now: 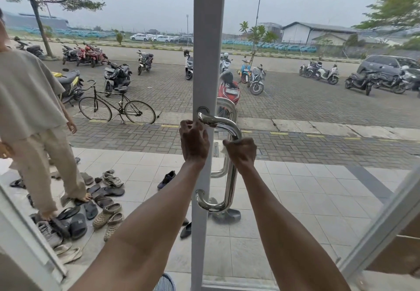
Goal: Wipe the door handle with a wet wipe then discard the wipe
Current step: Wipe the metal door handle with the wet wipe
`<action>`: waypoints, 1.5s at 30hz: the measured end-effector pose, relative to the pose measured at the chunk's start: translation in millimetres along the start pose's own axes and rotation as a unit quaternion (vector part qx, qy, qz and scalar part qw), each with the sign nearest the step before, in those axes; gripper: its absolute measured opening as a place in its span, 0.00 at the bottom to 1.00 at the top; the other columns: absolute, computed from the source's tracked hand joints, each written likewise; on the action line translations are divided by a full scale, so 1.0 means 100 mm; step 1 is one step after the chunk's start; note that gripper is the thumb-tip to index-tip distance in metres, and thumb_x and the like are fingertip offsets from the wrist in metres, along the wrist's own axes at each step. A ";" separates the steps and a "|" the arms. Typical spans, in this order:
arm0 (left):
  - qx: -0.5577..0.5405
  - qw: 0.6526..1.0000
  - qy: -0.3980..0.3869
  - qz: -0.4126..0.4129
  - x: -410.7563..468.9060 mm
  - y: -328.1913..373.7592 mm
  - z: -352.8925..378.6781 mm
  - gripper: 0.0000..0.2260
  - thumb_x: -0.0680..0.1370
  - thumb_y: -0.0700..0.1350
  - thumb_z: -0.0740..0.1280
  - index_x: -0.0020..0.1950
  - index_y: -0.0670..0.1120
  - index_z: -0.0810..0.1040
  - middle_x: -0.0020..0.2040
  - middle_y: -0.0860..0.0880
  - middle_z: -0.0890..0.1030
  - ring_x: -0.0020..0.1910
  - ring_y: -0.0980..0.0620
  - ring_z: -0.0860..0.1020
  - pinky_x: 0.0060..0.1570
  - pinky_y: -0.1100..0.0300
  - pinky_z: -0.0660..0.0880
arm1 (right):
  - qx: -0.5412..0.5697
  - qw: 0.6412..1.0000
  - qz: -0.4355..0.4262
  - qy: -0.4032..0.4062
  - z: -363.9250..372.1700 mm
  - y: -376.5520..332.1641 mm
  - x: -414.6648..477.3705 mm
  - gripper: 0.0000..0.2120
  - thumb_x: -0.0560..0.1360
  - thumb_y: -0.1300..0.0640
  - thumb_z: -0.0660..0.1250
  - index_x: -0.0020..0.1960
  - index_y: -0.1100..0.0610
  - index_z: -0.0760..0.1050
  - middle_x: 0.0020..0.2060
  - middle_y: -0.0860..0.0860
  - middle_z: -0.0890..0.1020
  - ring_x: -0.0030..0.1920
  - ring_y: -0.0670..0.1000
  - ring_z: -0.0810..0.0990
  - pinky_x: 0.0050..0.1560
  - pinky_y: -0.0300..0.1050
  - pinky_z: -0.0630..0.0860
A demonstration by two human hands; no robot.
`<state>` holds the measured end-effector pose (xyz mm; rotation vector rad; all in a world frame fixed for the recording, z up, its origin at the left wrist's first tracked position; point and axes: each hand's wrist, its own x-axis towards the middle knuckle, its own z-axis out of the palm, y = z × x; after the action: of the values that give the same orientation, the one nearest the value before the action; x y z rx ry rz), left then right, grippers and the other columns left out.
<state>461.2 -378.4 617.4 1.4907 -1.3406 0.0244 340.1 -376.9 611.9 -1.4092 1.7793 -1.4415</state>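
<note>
A polished steel pull handle point(229, 183) runs vertically on the grey frame point(208, 40) of a glass door. My right hand point(241, 153) grips the handle's upper part just below its top bend, with a bit of white wet wipe point(225, 147) showing at the left of the fingers. My left hand point(194, 141) rests against the door frame beside the handle's top mount point(203, 111), fingers loosely bent and holding nothing.
A person in beige clothes point(31, 117) stands at the left among several sandals and shoes point(100, 208) on the tiled porch. Beyond the glass are a bicycle point(117, 106), parked motorbikes and a paved lot. A blue mesh bin rim point(164, 282) shows at the bottom.
</note>
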 end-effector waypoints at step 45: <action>-0.028 0.969 -0.034 0.245 -0.81 -1.28 0.87 0.19 0.81 0.34 0.58 0.72 0.35 0.68 0.75 0.35 0.64 0.76 0.38 0.62 0.76 0.51 0.61 | 0.123 0.943 0.268 0.156 1.21 1.90 -0.67 0.13 0.64 0.54 0.71 0.25 0.54 0.71 0.22 0.46 0.73 0.29 0.52 0.75 0.34 0.41 0.70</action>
<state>472.0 -409.5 445.4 1.0907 -1.7243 0.2513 384.0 -383.4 381.0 -0.5250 1.8863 -1.5590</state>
